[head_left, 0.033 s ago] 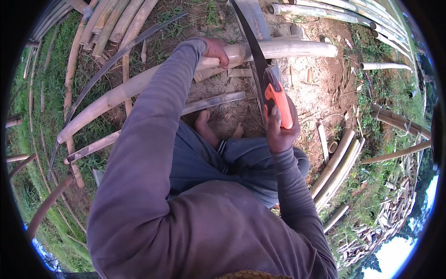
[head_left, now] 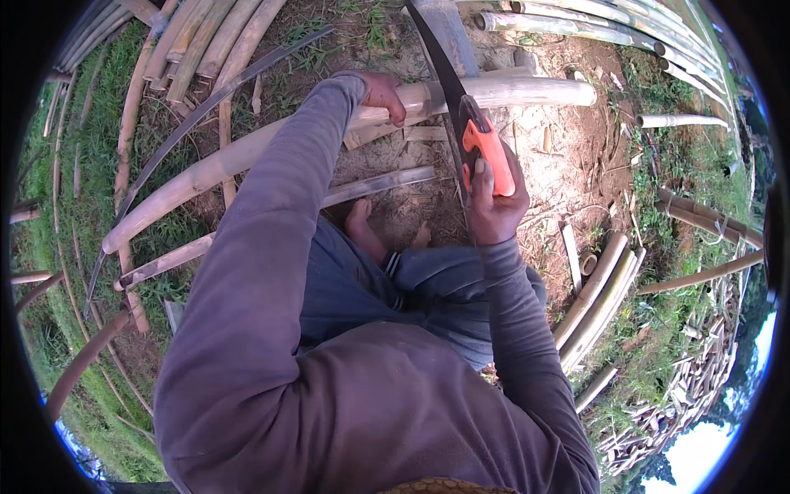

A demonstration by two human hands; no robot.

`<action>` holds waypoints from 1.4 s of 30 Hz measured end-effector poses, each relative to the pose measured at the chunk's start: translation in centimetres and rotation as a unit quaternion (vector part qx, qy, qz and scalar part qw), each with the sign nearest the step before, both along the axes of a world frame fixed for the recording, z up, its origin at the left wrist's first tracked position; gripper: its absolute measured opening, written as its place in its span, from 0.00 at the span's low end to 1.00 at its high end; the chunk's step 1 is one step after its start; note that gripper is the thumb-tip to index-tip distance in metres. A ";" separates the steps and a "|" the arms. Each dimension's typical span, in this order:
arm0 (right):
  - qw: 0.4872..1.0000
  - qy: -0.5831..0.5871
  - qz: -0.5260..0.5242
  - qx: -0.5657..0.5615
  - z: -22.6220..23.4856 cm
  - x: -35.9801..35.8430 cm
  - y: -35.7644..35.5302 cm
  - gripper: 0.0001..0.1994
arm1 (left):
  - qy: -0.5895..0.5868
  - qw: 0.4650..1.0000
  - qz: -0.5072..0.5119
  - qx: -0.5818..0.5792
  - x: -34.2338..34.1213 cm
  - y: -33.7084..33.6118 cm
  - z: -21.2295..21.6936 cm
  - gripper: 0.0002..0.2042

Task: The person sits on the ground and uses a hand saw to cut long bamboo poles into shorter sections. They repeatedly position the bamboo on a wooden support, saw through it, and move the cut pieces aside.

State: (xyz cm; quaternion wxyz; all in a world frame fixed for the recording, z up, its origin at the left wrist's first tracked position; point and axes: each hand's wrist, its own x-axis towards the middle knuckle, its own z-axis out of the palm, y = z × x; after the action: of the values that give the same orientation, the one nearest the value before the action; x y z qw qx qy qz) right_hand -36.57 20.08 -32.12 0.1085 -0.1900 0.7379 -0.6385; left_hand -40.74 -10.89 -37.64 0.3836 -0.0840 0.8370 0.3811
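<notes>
A pale, thick bamboo pole (head_left: 207,170) lies across in front of me, running from the lower left to the upper right. My left hand (head_left: 381,95) is closed over it from above, left of the saw. A hand saw (head_left: 491,156) with an orange handle is gripped in my right hand (head_left: 502,204). Its dark blade crosses the pole, pointing away from me; whether the teeth have cut in, I cannot tell. Beneath the pole, by the blade, is a grey wooden plank (head_left: 451,41).
Split bamboo strips (head_left: 380,183) lie between the pole and my bare foot (head_left: 362,221). Bamboo poles are stacked (head_left: 218,41) at the far left and more (head_left: 576,29) at the far right. Short bamboo pieces (head_left: 594,284) rest on my right. A long thin dark strip (head_left: 177,128) curves at left.
My right hand and the saw have moved forward, away from me, along the blade's line. My left hand and the bamboo pole stay nearly where they were.
</notes>
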 end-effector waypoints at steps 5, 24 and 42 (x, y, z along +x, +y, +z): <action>0.995 0.095 0.011 0.006 0.9 -1.6 -2.8 0.19 | 0.254 0.932 0.105 -0.238 3.5 4.5 -0.6 0.42; 0.992 0.060 0.042 0.100 8.3 9.6 11.5 0.25 | 0.206 0.929 0.116 -0.286 5.0 4.2 -0.4 0.26; 0.995 0.077 0.019 0.056 7.5 10.4 10.1 0.28 | 0.113 0.973 0.088 -0.181 2.2 1.2 -1.2 0.34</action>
State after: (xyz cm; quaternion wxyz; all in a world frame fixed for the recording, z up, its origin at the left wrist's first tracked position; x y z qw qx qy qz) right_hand -26.20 30.15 -24.59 0.0739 -0.2464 0.7752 -0.5770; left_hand -38.50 -9.72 -38.80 0.2297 -0.1813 0.9195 0.2623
